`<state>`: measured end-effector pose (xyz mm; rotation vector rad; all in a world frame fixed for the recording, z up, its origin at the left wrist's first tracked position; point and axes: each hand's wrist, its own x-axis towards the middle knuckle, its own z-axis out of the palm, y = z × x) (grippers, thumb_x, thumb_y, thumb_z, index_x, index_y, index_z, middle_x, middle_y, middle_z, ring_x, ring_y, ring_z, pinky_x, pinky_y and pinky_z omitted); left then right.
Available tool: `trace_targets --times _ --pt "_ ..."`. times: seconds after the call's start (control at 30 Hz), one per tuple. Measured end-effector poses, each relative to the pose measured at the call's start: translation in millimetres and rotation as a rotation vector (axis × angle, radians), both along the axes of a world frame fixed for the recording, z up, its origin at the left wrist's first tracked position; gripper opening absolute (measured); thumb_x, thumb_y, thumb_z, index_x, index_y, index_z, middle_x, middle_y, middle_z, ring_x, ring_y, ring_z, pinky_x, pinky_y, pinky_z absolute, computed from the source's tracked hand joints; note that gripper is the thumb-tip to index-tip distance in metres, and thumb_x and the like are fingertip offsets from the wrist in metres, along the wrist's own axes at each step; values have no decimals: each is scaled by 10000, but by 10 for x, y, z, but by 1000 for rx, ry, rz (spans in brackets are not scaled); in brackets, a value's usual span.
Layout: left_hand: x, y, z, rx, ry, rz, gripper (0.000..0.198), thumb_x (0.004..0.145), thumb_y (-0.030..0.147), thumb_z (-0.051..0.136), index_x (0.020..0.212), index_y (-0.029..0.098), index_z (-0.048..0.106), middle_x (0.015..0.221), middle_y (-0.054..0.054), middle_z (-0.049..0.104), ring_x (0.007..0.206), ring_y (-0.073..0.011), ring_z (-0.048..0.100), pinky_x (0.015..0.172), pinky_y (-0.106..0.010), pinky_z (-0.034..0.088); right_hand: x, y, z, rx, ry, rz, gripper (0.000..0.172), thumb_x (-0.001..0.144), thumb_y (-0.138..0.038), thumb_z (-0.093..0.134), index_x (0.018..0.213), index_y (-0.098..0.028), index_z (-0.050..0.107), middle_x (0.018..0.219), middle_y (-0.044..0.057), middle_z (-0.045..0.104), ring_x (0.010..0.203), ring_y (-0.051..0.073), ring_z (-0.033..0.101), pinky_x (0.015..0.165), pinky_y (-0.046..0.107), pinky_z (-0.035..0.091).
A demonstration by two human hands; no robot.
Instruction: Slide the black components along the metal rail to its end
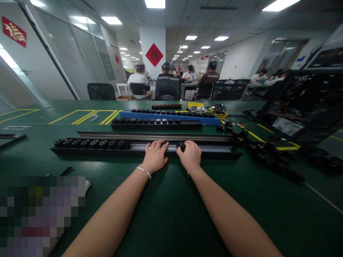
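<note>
A long black channel (88,151) lies across the green table, with a row of round black parts (94,143) seated in its left half. My left hand (155,155) rests on the channel near its middle, fingers bent over the edge; whether anything is under them is hidden. Just right of it, my right hand (190,155) pinches a small black part (181,145) between thumb and fingers, at the channel's pale inner strip (214,148).
Behind are a long rail (107,135), a shorter black channel (158,126) and a blue channel (171,116) with black parts. Loose black parts (278,160) are heaped at right, beside a black rack (300,103). A yellow tray (195,105) stands far back. People sit beyond the table.
</note>
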<state>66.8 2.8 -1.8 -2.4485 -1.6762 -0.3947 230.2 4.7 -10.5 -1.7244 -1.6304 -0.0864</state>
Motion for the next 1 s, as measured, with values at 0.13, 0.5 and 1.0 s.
trace_targets --times 0.13,0.5,1.0 --pt "3 -3 8 -34 2 3 625 793 381 562 1388 314 383 1435 -58 415 1313 -303 330 1094 -533 214 -8 6 1 -5 3 -9 252 774 -315 509 915 -152 640 1061 134 631 1022 262 523 908 397 357" --pt "-9 20 -19 -20 -28 -18 618 792 372 552 1384 303 389 1413 -69 441 1293 -299 360 1086 -548 217 114 24 19 -15 1 -53 312 771 -305 478 960 -120 644 1023 155 625 969 270 532 838 369 411" --pt "-10 13 -10 4 7 -14 613 793 378 545 1379 280 393 1408 -69 446 1279 -292 380 1069 -560 253 327 8 3 -37 4 -161 351 761 -298 487 999 -90 640 1045 152 619 990 259 519 869 354 386"
